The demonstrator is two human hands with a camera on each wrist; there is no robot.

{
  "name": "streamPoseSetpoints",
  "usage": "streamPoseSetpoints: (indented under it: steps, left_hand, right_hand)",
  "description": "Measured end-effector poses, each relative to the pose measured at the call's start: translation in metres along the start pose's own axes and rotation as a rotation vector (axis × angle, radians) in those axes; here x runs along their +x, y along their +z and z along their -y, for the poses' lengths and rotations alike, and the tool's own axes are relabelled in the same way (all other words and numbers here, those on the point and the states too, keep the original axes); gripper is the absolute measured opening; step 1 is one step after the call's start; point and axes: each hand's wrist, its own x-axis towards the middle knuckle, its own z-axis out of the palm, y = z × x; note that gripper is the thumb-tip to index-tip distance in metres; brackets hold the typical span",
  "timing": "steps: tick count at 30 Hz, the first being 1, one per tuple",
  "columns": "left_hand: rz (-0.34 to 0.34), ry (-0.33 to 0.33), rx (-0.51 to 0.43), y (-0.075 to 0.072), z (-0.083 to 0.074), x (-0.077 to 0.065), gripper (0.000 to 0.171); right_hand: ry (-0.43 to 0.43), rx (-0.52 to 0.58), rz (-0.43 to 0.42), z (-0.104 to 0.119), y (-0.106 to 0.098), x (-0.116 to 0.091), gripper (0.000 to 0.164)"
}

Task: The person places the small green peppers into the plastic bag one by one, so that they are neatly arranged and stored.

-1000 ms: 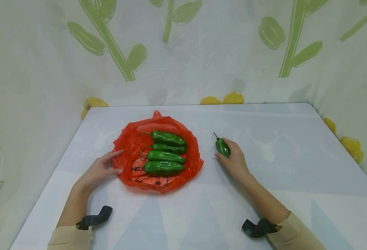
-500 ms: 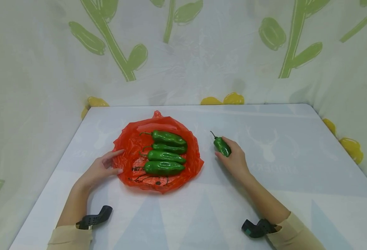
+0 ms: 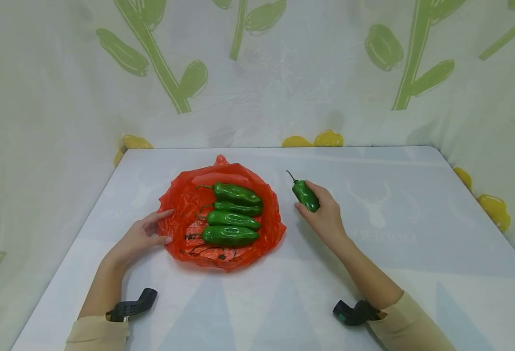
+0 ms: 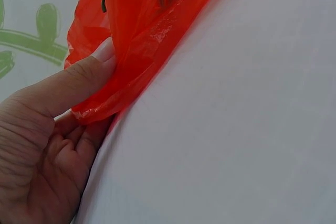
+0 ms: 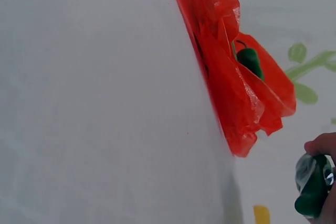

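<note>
My right hand holds a glossy green chili pepper between thumb and fingers, its curved stem pointing up and left. The pepper is raised over the table, right of a red plastic bag that lies spread open. Several green peppers rest in the bag side by side, stems to the left. At the bag's left rim, my left hand pinches the plastic; the left wrist view shows the thumb on one side of the film and fingers on the other. The right wrist view catches the held pepper at its edge.
The pale table has printed triangles and a deer pattern. A white curtain with green plant prints hangs behind and along both sides. Black wrist cameras sit at both cuffs of the beige sleeves.
My right hand has lifted the pepper and carried it left and away from me, toward the bag. The left hand and the bag stay where they were.
</note>
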Motion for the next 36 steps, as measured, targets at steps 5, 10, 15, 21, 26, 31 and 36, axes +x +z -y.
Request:
streamPoseSetpoints:
  steps: [5,10,15,21,26,31,36]
  left_hand:
    - [-0.002,-0.014,0.005,0.0,0.001,0.001,0.073]
    - [-0.001,-0.008,0.004,0.0,0.001,0.001,0.073]
    - [0.002,0.002,-0.003,0.0,0.001,0.001,0.072]
    - [-0.003,-0.011,-0.001,0.0,0.002,0.001,0.073]
    - [0.001,-0.004,0.004,-0.001,-0.001,-0.001,0.072]
    - [-0.002,-0.006,0.004,0.0,-0.002,-0.001,0.072]
    - [-0.005,-0.011,0.001,0.0,0.0,0.0,0.073]
  right_hand:
    - [-0.02,0.005,0.006,0.011,0.0,0.004,0.058]
    - [-0.057,0.015,-0.003,0.018,0.001,0.006,0.059]
    - [-0.118,0.035,-0.013,0.023,0.003,0.009,0.058]
    - [-0.259,0.055,0.0,0.03,0.009,0.011,0.059]
    - [-0.367,0.082,0.031,0.035,0.017,0.011,0.059]
    - [-0.461,0.101,0.074,0.041,0.026,0.014,0.058]
    - [-0.575,0.094,0.122,0.047,0.036,0.019,0.058]
